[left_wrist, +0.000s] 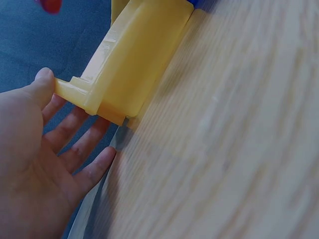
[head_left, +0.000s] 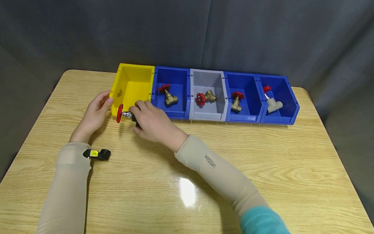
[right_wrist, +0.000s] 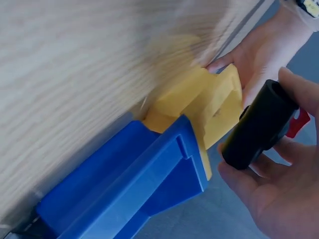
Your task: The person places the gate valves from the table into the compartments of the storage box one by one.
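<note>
My right hand [head_left: 155,122] grips a valve [right_wrist: 261,124] with a black tubular body, a metallic stem and a red handwheel [head_left: 119,113]. The valve is held over the front edge of a yellow bin [head_left: 137,74], its handwheel pointing left. Fingers cover much of the black body in the head view, while the right wrist view shows its open pipe end. At the bin's left side, my left hand [head_left: 94,112] holds the wall, thumb [left_wrist: 45,82] on the rim and the other fingers along the outside. No valve lies in the visible part of the yellow bin.
Joined to the yellow bin, a row runs right: a blue bin [head_left: 173,73], a grey bin [head_left: 207,76] and two more blue bins. Three hold brass valves with red handwheels; the rightmost holds a pale plastic valve [head_left: 273,105]. A dark curtain [head_left: 175,32] hangs behind the table [head_left: 140,195].
</note>
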{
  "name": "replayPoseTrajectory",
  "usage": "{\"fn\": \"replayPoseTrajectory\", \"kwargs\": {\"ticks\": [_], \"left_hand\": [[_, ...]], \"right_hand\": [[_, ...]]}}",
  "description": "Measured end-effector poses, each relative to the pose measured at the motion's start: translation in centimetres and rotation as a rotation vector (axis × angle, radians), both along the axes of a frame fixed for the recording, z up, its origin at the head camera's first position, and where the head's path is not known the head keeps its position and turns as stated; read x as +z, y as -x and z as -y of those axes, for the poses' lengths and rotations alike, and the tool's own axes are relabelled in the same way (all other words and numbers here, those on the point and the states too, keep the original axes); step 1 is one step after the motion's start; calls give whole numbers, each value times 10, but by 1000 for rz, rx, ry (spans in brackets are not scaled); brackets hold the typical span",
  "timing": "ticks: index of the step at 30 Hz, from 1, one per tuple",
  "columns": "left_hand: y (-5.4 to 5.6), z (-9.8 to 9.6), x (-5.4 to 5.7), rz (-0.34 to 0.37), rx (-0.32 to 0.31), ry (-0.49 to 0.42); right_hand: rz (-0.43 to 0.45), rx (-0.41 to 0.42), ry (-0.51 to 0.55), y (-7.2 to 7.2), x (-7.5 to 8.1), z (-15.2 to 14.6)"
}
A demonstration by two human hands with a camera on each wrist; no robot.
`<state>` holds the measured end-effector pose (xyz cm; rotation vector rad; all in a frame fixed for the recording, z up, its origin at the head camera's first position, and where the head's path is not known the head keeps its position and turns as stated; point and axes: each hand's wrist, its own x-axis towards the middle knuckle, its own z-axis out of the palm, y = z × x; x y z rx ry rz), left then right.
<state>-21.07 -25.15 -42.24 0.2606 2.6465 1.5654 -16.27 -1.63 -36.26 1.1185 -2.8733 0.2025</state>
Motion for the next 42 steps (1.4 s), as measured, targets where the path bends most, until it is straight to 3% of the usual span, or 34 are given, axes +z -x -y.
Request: {"fn": "replayPoseTrajectory", "kwargs": {"ticks": [9,15,26,31,38,42], "left_hand": [[0,0,1,7,4,-1],[2,1,0,5,-2,9],[0,0,1,25,2,9],[0,0,1,17,6,8],[1,0,0,7,3,-6],[0,0,1,2,3,-14]], "right_hand": [[1,-55,15,22,1,12],[-48,-98,-5,37,3,20],[-130,-140,-160,62,-4,31],[-117,-176,-237,71,-7,35],[-129,-175,-434,85,-11,41],[-89,-183,-522,92,-10,48]]}}
